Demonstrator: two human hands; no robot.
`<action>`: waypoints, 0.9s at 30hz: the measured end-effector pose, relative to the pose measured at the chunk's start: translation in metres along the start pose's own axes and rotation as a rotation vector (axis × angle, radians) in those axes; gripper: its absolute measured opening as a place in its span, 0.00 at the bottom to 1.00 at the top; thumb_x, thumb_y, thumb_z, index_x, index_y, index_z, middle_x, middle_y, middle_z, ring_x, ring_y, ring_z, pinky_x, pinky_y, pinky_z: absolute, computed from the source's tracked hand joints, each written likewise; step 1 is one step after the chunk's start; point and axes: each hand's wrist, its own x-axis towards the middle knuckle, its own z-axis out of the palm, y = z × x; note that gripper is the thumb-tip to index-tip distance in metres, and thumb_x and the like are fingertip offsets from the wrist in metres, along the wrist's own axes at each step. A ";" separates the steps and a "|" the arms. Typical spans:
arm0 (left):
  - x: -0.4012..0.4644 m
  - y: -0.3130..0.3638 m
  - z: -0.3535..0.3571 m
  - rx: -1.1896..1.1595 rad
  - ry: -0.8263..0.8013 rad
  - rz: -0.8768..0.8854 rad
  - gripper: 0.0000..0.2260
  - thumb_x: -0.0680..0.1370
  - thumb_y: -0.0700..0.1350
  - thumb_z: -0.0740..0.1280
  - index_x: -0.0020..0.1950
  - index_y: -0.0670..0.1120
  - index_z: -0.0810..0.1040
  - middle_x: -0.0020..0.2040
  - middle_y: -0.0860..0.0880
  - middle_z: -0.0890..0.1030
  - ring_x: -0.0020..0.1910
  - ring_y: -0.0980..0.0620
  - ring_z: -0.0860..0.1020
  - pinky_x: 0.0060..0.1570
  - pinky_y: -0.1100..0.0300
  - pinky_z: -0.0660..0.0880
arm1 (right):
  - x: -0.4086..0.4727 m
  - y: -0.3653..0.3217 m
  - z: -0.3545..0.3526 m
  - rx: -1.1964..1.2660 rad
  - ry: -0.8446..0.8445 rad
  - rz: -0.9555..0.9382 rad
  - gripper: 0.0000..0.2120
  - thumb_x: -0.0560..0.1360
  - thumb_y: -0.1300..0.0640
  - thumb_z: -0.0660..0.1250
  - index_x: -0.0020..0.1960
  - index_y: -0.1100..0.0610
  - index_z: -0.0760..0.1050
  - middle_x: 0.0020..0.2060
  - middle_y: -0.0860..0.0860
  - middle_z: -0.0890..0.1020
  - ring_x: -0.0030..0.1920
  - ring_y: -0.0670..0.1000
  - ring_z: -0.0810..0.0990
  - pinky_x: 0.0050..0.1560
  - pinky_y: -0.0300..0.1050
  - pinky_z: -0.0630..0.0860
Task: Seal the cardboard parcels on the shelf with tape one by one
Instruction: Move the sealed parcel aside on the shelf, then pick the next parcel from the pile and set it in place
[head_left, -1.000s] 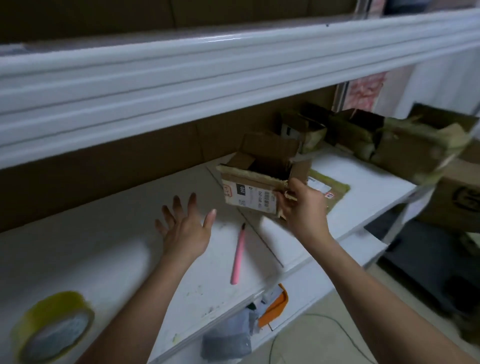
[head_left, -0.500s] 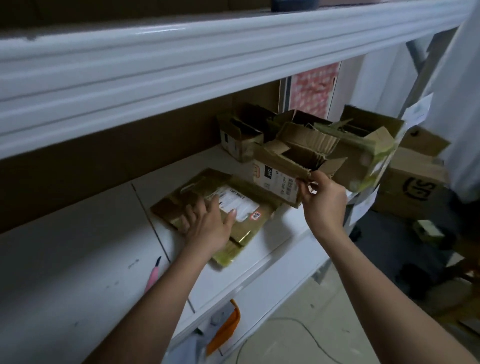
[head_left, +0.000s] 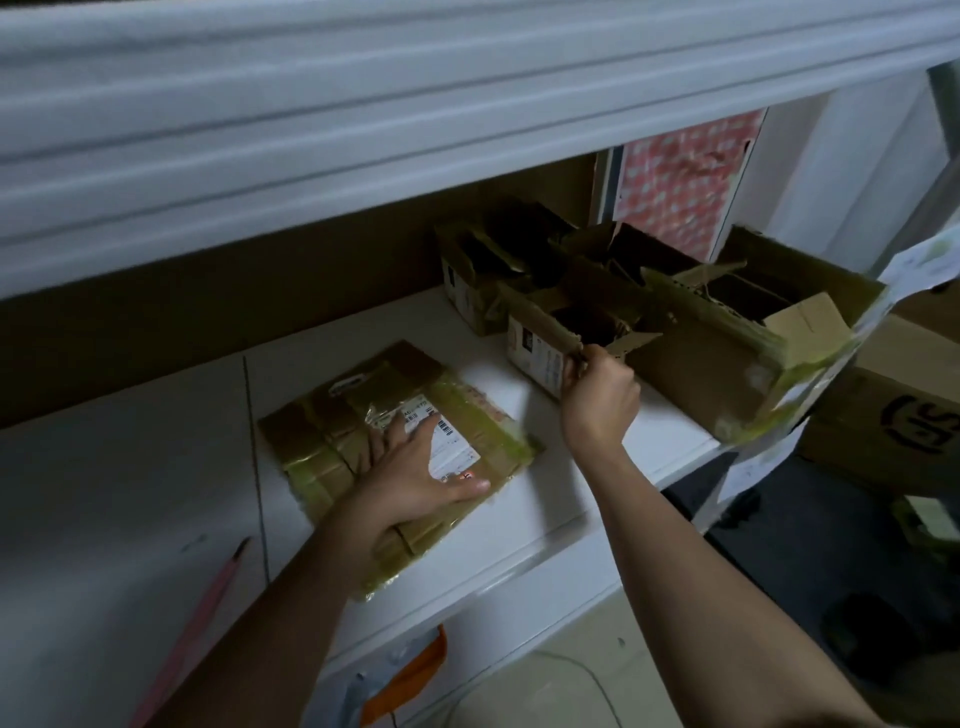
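A: Parcels first. Where do they stand?

B: On the white shelf. A flat taped parcel lies near the front edge. The left hand rests on it with fingers spread and straight, pressing rather than gripping. Further back, the right hand pinches the front flap of a small open box, which sits just beside a larger open box and in front of another small carton.

A: So which step is this?

B: I judge it a changeover: the flat parcel looks wrapped and done, while the small box, flaps up, is either being parked among the rest or drawn out as the next to seal. I cannot tell which.

A: And the next move?

B: Sealing needs the flaps folded shut and held down, and tape. No roll is in view, so it must be fetched from outside the frame.

A: Anything unclear?

B: Much. The back of the shelf is dark and blurred, and the boxes' contents cannot be made out. A pink pencil-like thing lies at left, partly cut off.
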 end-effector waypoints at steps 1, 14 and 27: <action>0.000 0.000 0.001 0.010 -0.009 -0.009 0.51 0.65 0.70 0.72 0.80 0.58 0.47 0.80 0.49 0.41 0.79 0.41 0.39 0.75 0.39 0.52 | 0.003 0.000 0.002 0.012 -0.006 -0.003 0.09 0.78 0.63 0.60 0.53 0.59 0.78 0.42 0.61 0.81 0.44 0.63 0.80 0.40 0.51 0.73; 0.003 -0.002 -0.004 -0.056 0.073 -0.055 0.50 0.65 0.64 0.77 0.79 0.55 0.54 0.79 0.48 0.46 0.78 0.41 0.50 0.75 0.43 0.58 | -0.017 0.010 -0.012 0.124 -0.044 -0.240 0.36 0.78 0.60 0.62 0.79 0.44 0.50 0.63 0.61 0.74 0.37 0.59 0.77 0.34 0.49 0.71; -0.018 -0.028 -0.012 -0.345 0.275 -0.174 0.37 0.67 0.49 0.80 0.73 0.47 0.67 0.68 0.45 0.75 0.67 0.44 0.73 0.64 0.51 0.72 | -0.060 0.010 0.024 0.161 -0.694 -0.256 0.22 0.78 0.43 0.65 0.62 0.60 0.76 0.52 0.57 0.78 0.57 0.58 0.72 0.59 0.50 0.70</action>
